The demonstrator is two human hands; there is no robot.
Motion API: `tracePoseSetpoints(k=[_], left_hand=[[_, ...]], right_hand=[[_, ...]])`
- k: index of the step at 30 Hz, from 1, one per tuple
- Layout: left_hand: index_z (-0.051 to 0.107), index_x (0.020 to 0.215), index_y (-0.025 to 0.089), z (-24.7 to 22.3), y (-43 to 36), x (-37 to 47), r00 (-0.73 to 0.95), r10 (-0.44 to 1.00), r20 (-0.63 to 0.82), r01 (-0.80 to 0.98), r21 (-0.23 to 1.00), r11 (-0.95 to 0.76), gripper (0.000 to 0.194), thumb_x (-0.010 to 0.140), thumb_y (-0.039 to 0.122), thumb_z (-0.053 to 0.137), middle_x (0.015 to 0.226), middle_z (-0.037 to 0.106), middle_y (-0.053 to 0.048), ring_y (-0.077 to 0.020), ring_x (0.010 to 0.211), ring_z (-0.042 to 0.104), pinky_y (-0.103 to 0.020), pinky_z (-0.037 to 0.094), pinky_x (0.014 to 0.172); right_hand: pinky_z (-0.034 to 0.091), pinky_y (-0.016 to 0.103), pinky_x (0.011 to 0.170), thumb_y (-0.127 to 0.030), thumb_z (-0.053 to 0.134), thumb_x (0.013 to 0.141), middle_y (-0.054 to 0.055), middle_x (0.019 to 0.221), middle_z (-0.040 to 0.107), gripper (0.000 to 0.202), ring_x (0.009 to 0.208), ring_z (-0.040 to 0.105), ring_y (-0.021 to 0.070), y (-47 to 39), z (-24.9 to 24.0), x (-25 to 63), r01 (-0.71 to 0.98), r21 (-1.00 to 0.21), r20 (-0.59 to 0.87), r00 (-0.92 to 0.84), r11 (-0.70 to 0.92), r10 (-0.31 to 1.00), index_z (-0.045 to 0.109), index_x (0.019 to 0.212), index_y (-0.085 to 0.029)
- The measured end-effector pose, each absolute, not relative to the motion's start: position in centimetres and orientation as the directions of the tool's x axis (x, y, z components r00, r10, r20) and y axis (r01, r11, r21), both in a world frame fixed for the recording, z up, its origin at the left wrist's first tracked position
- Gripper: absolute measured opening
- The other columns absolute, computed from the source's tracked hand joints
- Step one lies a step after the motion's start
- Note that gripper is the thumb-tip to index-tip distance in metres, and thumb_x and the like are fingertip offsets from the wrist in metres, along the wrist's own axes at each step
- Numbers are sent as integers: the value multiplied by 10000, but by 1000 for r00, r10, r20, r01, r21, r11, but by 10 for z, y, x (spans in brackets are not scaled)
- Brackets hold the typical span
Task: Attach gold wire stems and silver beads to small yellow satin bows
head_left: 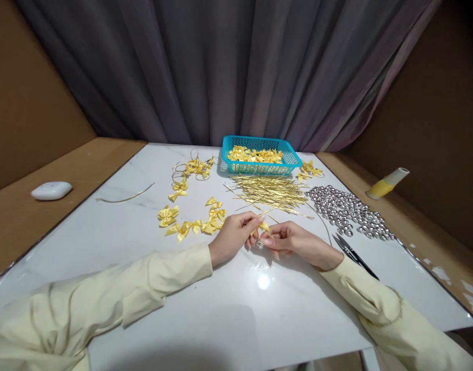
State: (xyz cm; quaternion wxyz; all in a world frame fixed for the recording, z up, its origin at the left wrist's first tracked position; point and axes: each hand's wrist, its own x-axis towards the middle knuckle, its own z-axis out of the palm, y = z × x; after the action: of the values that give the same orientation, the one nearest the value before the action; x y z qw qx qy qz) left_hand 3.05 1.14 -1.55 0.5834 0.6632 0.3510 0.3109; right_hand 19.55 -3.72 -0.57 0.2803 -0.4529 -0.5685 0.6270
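My left hand (235,233) is closed, thumb and fingers pinching a small yellow ribbon bow (264,226) over the middle of the table. Close beside it, my right hand (292,238) is also closed, its fingertips at a shiny silver bead (259,242) just below the bow. A thin gold wire crosses near the left fingertips; whether it is joined to the bow I cannot tell. Just beyond both hands lies a loose pile of gold wire ties (269,191). Several yellow bows (185,228) form a curved row left of my left hand.
A blue basket (244,169) of yellow bows stands at the back. Silver beads (342,206) are spread at the right, near black scissors (354,255). Wired bows (198,166) lie back left. A white oval case (51,190) and a tape-wrapped tube (387,184) sit on the side ledges.
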Motion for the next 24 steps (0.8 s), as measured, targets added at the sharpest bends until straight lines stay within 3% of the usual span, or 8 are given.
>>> tracePoseSetpoints(k=[5,11,19,24], left_hand=[[556,679,130,-15,12,30,582,813,-15,97,994,-50,332,775,448,550,531,546,27,-72,400,491,-182,418,401],[571,683,129,-15,13,31,581,814,-16,83,996,-39,332,778,446,546,549,559,20,-77,430,514,-189,436,437],[592,702,120,-14,13,30,595,803,6,77,995,-64,345,779,453,546,578,594,-6,-76,454,507,-185,433,454],[551,651,127,-13,13,31,549,836,9,69,996,-57,353,770,460,553,524,553,17,-71,416,482,-183,414,423]], right_hand=[[266,223,472,-480,667,659,-31,563,476,363,499,383,78,-35,-12,188,280,-953,-203,-297,-118,933,557,695,-137],[298,219,490,-445,727,588,-46,585,447,367,530,375,81,-34,-23,185,351,-936,-104,-191,-31,976,513,635,-151],[371,230,598,-384,677,671,6,733,568,286,628,459,107,-35,-17,184,240,-971,-76,-335,7,939,619,788,-130],[272,215,488,-425,611,736,-21,601,494,300,522,365,76,-38,-8,188,357,-934,-138,-305,-22,942,611,716,-126]])
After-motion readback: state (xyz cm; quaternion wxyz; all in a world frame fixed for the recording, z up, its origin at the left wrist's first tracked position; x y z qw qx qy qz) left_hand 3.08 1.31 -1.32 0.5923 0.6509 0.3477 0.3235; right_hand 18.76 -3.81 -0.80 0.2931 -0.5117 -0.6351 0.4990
